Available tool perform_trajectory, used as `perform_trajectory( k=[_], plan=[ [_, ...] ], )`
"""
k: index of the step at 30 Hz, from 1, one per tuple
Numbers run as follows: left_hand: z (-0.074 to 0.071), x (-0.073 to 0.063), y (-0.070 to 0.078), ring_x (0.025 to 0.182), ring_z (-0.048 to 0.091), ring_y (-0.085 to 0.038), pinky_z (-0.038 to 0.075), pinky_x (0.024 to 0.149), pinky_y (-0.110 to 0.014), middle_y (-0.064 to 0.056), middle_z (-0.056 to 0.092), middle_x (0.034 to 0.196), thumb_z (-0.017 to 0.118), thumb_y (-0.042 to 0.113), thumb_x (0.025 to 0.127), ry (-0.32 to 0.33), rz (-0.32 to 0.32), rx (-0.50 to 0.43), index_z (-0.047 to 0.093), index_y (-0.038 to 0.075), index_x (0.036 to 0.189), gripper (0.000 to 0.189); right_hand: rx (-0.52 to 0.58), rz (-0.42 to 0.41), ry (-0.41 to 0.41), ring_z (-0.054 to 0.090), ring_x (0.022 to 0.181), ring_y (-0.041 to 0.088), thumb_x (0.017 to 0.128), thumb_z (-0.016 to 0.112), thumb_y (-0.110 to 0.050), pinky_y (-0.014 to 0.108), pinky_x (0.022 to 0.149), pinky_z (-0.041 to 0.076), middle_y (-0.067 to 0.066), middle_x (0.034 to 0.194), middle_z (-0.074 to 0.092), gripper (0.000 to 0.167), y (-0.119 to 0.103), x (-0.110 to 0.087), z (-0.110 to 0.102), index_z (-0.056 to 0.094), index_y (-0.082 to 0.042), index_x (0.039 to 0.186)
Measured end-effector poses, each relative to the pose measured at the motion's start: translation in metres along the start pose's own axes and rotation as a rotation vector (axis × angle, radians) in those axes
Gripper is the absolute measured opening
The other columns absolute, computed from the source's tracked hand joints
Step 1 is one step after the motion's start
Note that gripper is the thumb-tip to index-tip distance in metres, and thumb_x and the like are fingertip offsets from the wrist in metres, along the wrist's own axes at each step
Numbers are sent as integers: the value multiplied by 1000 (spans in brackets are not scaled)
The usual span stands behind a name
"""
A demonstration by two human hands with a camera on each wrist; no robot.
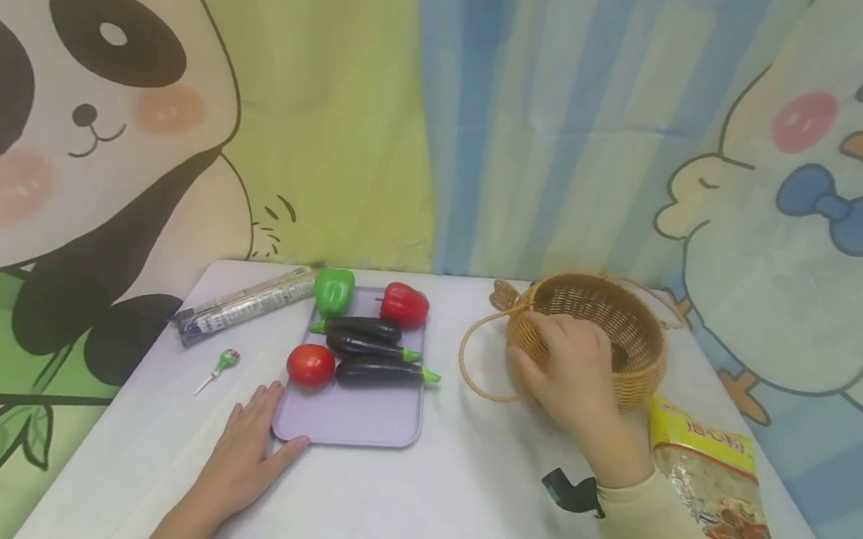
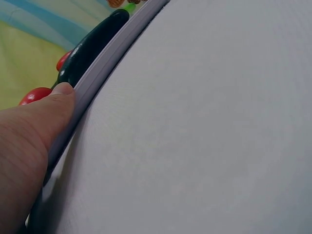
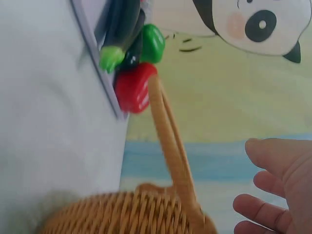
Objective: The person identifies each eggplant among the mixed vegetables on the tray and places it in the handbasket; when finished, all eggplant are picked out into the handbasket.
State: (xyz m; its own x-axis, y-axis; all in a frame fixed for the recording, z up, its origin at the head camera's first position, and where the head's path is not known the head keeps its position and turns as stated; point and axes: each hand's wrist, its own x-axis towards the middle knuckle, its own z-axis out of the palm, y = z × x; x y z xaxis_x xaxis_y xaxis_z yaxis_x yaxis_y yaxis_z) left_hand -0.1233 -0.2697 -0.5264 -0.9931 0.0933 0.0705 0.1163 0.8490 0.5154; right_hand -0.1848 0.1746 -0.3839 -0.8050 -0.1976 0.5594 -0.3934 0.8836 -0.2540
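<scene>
My left hand [image 1: 244, 450] lies at the near left corner of a lilac tray [image 1: 349, 425], fingers spread along its side and thumb over the near rim. On the tray are several vegetables: a tomato [image 1: 311, 367], a green bell pepper [image 1: 335, 293], a red bell pepper [image 1: 404, 305] and three eggplants, the nearest eggplant [image 1: 382, 374] with its green stem past the rim. Above the near left side of a wicker basket [image 1: 637, 382] hovers my right hand [image 1: 573, 371], holding nothing. In the right wrist view its fingers [image 3: 261, 212] are loosely bent, apart from the basket's handle [image 3: 170, 141].
A long silvery packet [image 1: 244, 305] lies at the back left, touching the green pepper in view. A lollipop [image 1: 227, 360] is left of the tray. Beside the basket, at the right table edge, lies a yellow food bag [image 1: 720, 490]. A printed curtain [image 1: 337, 113] hangs behind the table.
</scene>
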Motion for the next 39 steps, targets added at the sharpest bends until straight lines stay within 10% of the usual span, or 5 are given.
perform_trajectory(
  k=[39],
  plan=[
    [2,-3,1,161,17,-46,7,133,-63,-23,25,172,61,65,97,14,-24,11,24,4,166,99,-198,-186,-402,57,111,22,92,80,-45,41,113,42,-2,113,68,52,-79,11,105,65,-22,136]
  ],
)
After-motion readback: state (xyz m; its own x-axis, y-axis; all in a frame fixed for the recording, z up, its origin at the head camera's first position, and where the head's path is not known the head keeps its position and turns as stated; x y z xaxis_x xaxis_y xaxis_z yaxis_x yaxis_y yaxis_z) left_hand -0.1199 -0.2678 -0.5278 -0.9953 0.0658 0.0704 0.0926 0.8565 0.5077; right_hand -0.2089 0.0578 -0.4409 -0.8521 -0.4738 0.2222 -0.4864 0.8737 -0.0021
